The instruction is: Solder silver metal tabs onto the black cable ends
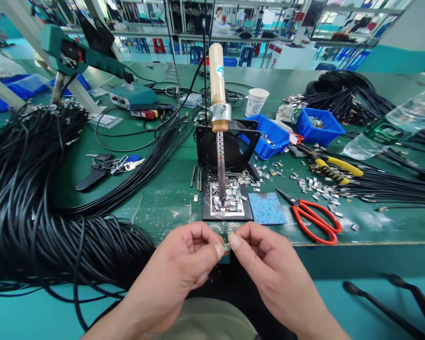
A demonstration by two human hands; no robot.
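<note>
At the bench's front edge, my left hand (184, 257) and my right hand (265, 257) meet, each pinching thumb against forefinger. Between the fingertips shows a small silvery metal connector (227, 246), mostly covered by the fingers. Just beyond them, a dark plate (207, 208) carries a heap of similar small metal connectors (230, 194). A soldering iron (216, 75) with a wooden handle is clamped upright, its tip pointing down into that heap. Right of the plate lies a blue sponge (267, 208).
Red-handled scissors (317, 222) and yellow-handled pliers (336, 167) lie to the right, near loose connectors. Blue bins (320, 127), a paper cup (257, 101) and a tilted plastic bottle (386, 127) stand behind. Black cables (102, 241) fill the left; a fan (201, 144) sits behind the iron.
</note>
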